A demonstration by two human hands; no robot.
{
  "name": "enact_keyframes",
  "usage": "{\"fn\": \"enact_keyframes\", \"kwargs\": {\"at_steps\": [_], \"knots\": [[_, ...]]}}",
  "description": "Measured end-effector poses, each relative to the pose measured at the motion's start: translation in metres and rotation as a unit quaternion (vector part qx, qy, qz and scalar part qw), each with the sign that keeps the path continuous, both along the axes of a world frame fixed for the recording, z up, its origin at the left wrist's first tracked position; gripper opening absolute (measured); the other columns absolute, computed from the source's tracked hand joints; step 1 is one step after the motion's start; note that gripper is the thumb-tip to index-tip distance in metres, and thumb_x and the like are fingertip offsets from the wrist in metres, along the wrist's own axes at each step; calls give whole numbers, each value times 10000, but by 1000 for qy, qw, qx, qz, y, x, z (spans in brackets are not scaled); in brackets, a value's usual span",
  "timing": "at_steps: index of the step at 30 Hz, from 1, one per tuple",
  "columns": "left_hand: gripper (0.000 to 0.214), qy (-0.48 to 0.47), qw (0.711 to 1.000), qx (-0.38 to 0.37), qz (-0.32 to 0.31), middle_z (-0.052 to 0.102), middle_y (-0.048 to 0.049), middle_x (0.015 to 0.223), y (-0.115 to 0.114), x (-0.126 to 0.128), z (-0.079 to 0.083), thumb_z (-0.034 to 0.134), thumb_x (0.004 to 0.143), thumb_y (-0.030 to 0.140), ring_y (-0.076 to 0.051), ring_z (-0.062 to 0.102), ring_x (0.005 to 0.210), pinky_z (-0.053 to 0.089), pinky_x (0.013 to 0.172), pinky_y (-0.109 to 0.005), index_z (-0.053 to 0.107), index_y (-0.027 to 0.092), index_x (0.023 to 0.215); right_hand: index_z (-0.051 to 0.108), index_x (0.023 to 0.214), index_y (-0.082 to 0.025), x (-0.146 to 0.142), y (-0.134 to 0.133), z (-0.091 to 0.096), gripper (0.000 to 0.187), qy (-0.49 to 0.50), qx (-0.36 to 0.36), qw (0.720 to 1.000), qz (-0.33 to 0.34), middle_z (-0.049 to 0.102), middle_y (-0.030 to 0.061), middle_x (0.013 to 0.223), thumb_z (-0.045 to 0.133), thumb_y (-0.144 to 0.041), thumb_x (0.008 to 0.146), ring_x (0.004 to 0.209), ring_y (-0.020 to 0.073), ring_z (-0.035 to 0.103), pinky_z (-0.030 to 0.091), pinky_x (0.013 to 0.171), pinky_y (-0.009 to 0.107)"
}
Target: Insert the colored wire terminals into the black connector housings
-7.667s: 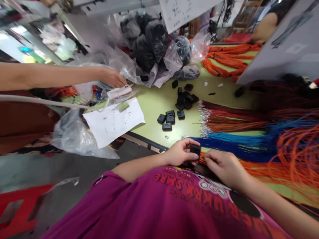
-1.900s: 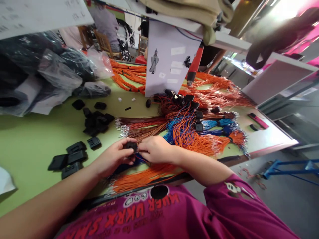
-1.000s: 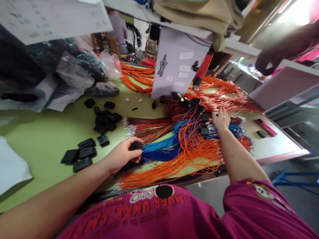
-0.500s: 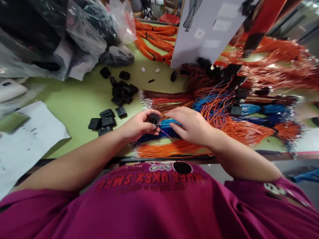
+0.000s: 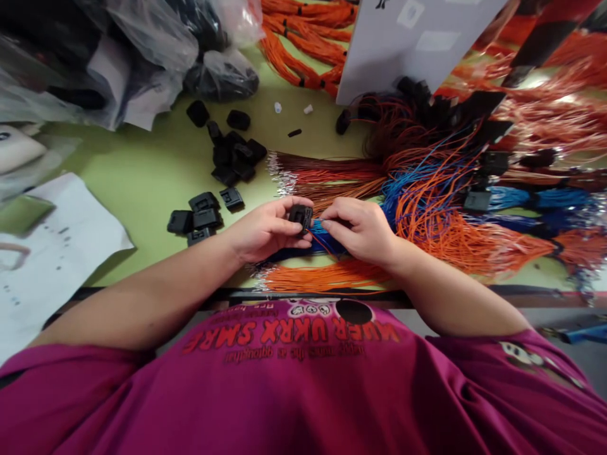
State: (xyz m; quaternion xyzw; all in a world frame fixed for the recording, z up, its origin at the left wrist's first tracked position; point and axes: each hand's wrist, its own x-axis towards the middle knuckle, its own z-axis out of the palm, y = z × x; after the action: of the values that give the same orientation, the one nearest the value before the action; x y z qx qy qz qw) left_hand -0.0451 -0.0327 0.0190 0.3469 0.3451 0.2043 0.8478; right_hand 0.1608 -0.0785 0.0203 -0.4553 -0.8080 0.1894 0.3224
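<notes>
My left hand (image 5: 265, 229) is closed round a small black plastic connector housing (image 5: 300, 217), held just above the green table (image 5: 142, 183) near its front edge. My right hand (image 5: 359, 229) is pinched right beside the housing, fingertips at its open side; a thin wire seems to be between them but is too small to make out. Under both hands lie bundles of blue wires (image 5: 327, 240) and orange wires (image 5: 322, 278). More black housings (image 5: 202, 215) lie to the left of my left hand.
A second pile of black housings (image 5: 234, 158) sits farther back. Brown and red wire bundles (image 5: 332, 174) and tangled orange and blue wires (image 5: 450, 208) spread to the right. Plastic bags of black parts (image 5: 156, 50) stand at the back left, a paper sheet (image 5: 57, 246) at left, a white card (image 5: 417, 38) at the back.
My right hand reached out to the wires at the right a second ago, then came back to the housing. The left hand kept hold of the housing throughout. The view has tilted down.
</notes>
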Motion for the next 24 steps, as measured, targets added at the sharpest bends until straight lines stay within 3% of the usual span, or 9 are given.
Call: {"fn": "enact_keyframes", "kwargs": {"at_steps": [4, 10, 24], "knots": [[491, -1, 1000, 2, 1, 634, -28, 836, 0, 0, -1, 653, 674, 48, -144, 672, 698, 568, 725, -320, 538, 178, 1133, 659, 844, -157, -1, -3, -1, 280, -64, 38, 997, -3, 620, 38, 751, 405, -250, 918, 672, 118, 520, 399, 654, 250], [480, -6, 1000, 0, -4, 640, -26, 810, -2, 2, 1, 639, 680, 15, -146, 675, 691, 579, 669, -289, 532, 167, 1123, 612, 720, -154, -4, -5, -1, 366, -181, 25, 983, -6, 553, 31, 644, 342, -293, 925, 592, 122, 427, 298, 598, 266], [497, 18, 999, 30, -12, 629, -32, 855, -3, 2, -2, 671, 683, 47, -163, 671, 738, 577, 661, -301, 531, 166, 1145, 588, 730, -157, -6, -8, 2, 342, -192, -24, 981, -25, 551, 39, 644, 320, -288, 897, 583, 126, 406, 264, 587, 271]]}}
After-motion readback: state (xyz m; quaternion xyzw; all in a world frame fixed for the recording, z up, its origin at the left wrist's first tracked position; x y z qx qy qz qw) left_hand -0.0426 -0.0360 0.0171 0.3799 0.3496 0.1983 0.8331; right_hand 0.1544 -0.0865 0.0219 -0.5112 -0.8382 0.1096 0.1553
